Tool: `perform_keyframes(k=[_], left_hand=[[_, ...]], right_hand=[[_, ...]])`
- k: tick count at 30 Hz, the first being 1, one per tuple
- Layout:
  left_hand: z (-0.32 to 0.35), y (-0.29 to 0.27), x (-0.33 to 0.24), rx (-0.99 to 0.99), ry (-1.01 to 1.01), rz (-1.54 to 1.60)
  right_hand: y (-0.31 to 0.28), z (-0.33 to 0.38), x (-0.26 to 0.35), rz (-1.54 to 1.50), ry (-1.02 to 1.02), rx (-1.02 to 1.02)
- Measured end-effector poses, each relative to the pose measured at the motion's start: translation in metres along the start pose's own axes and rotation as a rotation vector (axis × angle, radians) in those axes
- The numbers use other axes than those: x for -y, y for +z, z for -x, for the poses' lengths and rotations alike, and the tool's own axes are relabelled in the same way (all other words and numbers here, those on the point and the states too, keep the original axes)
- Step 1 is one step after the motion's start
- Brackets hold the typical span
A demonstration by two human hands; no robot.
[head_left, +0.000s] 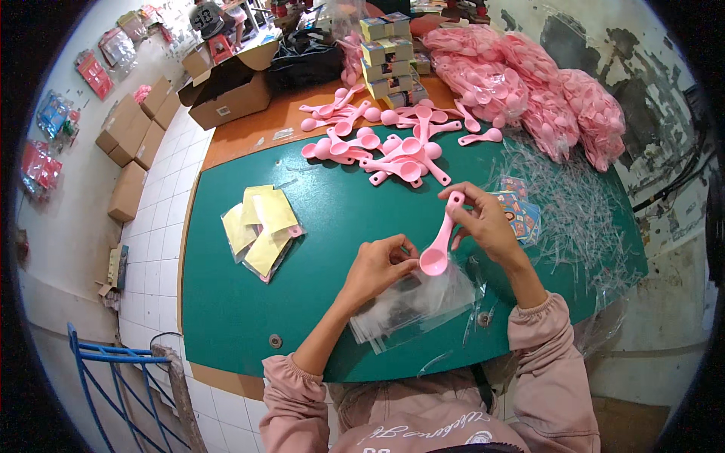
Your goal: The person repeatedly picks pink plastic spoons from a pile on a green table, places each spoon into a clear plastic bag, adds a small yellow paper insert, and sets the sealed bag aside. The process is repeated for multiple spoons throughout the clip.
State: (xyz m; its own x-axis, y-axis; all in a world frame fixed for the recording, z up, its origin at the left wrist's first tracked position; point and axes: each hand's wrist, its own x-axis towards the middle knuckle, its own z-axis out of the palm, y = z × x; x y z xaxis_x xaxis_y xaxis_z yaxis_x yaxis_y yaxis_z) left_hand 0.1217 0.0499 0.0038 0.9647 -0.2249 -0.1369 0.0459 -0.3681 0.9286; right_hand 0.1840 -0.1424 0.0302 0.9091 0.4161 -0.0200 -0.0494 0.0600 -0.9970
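Observation:
A pink measuring spoon (439, 249) is pinched by its handle end in my right hand (483, 220), bowl hanging down. My left hand (382, 268) is closed at the upper edge of a stack of clear plastic bags (400, 308), thumb and fingers pressed together beside the spoon's bowl. The bags lie on the green tabletop close to me. Small printed cards (519, 214) in blue and orange lie beyond my right wrist, partly hidden by it. Farther back is a loose pile of pink spoons (400, 160).
Flat packets with yellow cards (266, 226) lie at left. Clear plastic strips (581, 219) cover the right side. Bulging bags of pink spoons (521, 87) and stacked card bundles (387, 60) stand at the back, beside an open cardboard box (230, 98). A blue metal rack (121, 355) stands at lower left.

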Motion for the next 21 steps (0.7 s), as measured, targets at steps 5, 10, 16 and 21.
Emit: perform_keyframes(k=[5,10,16,21], left_hand=[[-0.003,0.002,0.010,0.005,-0.016,0.016],[-0.005,-0.012,0.017,-0.054,0.046,0.272],[-0.001,-0.014,0.011,-0.006,-0.082,0.481],[-0.002,-0.017,0.010,-0.083,-0.141,0.537]], right_hand=[[-0.019,-0.003,-0.011,0.312,0.043,0.118],[-0.032,-0.004,-0.013,0.582,-0.204,0.129],[-0.014,-0.005,-0.007,0.249,-0.256,-0.273],[-0.008,0.000,-0.002,0.130,-0.348,-0.302]])
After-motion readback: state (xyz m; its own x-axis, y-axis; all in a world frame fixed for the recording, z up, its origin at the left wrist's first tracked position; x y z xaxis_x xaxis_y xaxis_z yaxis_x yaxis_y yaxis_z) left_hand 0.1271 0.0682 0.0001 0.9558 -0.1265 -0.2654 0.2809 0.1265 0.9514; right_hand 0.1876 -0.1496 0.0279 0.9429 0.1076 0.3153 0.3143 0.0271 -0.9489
